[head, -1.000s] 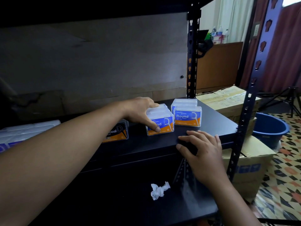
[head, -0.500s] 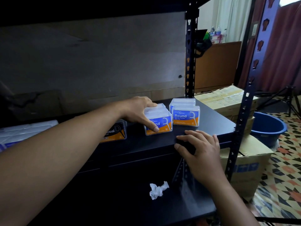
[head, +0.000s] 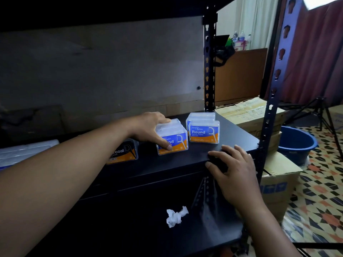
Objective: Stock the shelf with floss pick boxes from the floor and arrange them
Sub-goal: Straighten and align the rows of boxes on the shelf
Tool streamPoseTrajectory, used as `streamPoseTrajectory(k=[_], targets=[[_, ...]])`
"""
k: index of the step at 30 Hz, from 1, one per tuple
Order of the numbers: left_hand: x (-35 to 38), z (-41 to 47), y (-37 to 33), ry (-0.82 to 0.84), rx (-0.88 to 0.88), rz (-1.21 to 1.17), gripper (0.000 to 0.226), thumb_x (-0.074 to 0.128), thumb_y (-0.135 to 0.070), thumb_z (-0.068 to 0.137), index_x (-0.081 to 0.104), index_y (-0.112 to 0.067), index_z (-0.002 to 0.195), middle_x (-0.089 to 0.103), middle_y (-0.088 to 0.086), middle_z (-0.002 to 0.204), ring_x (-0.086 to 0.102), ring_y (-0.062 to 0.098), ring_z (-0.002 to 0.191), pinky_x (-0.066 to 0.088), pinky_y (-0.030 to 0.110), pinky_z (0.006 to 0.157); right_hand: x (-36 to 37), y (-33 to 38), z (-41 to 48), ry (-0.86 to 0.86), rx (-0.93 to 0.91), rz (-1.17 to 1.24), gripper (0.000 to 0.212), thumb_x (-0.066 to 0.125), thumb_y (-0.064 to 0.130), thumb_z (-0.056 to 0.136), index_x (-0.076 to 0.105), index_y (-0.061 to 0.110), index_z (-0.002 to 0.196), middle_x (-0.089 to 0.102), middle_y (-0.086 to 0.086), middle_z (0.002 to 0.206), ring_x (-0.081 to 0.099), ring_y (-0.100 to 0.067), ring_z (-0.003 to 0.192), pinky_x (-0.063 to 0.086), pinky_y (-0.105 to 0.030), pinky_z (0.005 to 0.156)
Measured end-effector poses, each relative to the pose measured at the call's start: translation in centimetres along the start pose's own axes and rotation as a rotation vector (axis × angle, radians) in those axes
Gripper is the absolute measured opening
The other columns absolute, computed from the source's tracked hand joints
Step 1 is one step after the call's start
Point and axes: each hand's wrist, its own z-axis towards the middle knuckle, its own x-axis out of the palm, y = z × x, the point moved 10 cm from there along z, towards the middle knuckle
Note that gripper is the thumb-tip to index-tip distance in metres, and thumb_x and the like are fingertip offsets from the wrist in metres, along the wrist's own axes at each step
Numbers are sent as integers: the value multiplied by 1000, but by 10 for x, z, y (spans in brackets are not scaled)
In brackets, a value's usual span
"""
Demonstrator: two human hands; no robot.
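Head view: left hand (head: 148, 127) gripped a Round floss pick box (head: 177, 139), thumb on its label; right hand (head: 235, 173) lay slack on the shelf (head: 176, 166) edge.

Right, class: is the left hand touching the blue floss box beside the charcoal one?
Touching. The head view shows the left hand over the blue floss box, its index fingertip pressed on the front label.

Patterned tile floor (head: 323, 210); maroon curtain (head: 315, 62); blue tub (head: 297, 145) beside cardboard boxes (head: 246, 115).
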Motion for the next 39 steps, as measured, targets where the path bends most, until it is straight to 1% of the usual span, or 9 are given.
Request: streamPoseTrajectory(k=[4, 7, 11, 15, 18, 22, 29, 33, 39], targets=[[-9, 1, -5, -23, 14, -26, 121, 61, -90, 52, 33, -28, 151, 40, -11, 147, 36, 11, 136, 29, 34, 115, 1, -3, -2, 30, -3, -10, 33, 67, 46, 88, 67, 39, 120, 55, 5, 139, 30, -24, 143, 20, -49, 116], [-25, 8, -18, -88, 27, -62, 100, 58, -84, 68, 35, -33, 151, 32, -9, 156, 29, 13, 144, 23, 33, 118, -1, -4, -2, 25, 8, 7, 31, 67, 45, 88, 67, 40, 119, 55, 7, 138, 31, -22, 142, 19, -48, 116], [-25, 32, -50, -48, 107, 20, 77, 56, -69, 84, 40, -29, 149, 39, -8, 154, 37, 15, 140, 31, 36, 115, -1, -4, -1, 23, 10, 13, 30, 65, 46, 89, 67, 40, 119, 55, 9, 137, 31, -19, 141, 19, -47, 116], [-17, 55, -69, -22, 102, 40, 79, 56, -75, 78, 45, -32, 144, 50, -8, 145, 47, 17, 130, 39, 39, 109, -2, -5, 0, 16, 8, 23, 29, 66, 47, 89, 67, 41, 117, 56, 10, 136, 32, -19, 140, 24, -50, 115], [-15, 64, -80, -39, 98, 60, 90, 51, -85, 66, 52, -32, 139, 49, -8, 145, 47, 17, 130, 39, 41, 108, -2, -5, -1, 22, 9, 27, 29, 65, 47, 89, 67, 42, 118, 55, 11, 136, 30, -18, 141, 23, -50, 115], [-15, 71, -82, -81, 98, 41, 70, 63, -71, 76, 59, -29, 133, 53, -4, 143, 50, 19, 129, 42, 44, 106, -3, -5, -1, 35, 14, 29, 30, 63, 49, 90, 65, 43, 120, 52, 12, 139, 28, -16, 142, 21, -47, 117], [-22, 65, -92, -109, 105, 20, 67, 70, -57, 81, 59, -20, 135, 62, 2, 132, 58, 18, 115, 48, 35, 96, -2, -4, -1, 22, 9, 37, 30, 63, 48, 90, 66, 42, 119, 54, 11, 137, 29, -16, 141, 24, -47, 116], [-19, 64, -96, -101, 86, 57, 67, 66, -56, 85, 56, -15, 137, 57, 4, 136, 52, 21, 122, 44, 33, 99, -2, -4, 0, 13, 9, 37, 29, 65, 48, 89, 67, 41, 118, 55, 10, 136, 31, -17, 140, 26, -45, 114], [-21, 60, -95, -98, 51, 33, 66, 67, -57, 83, 56, -20, 137, 56, 3, 139, 49, 22, 127, 42, 37, 104, -2, -5, 0, 14, 15, 52, 29, 66, 47, 89, 68, 40, 117, 55, 10, 136, 30, -17, 140, 25, -42, 114]])
